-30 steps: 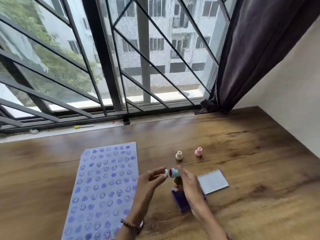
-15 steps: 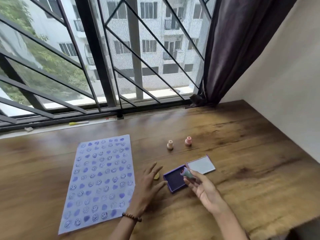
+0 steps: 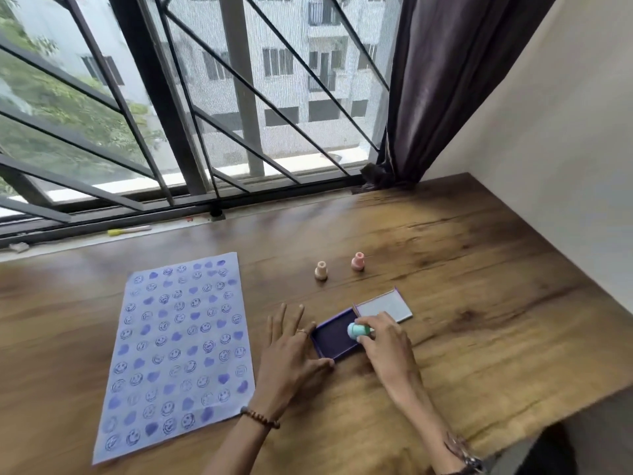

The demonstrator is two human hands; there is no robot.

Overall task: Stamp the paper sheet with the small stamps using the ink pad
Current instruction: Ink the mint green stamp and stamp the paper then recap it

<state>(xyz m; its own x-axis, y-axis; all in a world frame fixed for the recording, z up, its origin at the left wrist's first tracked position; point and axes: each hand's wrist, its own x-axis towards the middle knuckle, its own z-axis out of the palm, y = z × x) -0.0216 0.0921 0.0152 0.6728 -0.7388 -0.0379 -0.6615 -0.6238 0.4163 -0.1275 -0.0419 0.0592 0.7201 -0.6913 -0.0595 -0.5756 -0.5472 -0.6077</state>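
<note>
1. Right hand is pinching a little teal stamp, pushed down on the right end of the purple ink pad
2. Left hand lies flat with fingers spread, holding nothing, thumb against the pad's near edge
3. Paper sheet, covered in smileys and hearts, sits left on the wooden table
4. Two more stamps, beige and pink, stand upright behind the pad

**Home room, desk by a window**

Looks like an apartment room. Wooden desk pushed against a barred window. Dark curtain bunched at the window's right edge, plain cream wall right of that. Through the window: residential block, trees on the left. Pen on the sill below the window.
</note>
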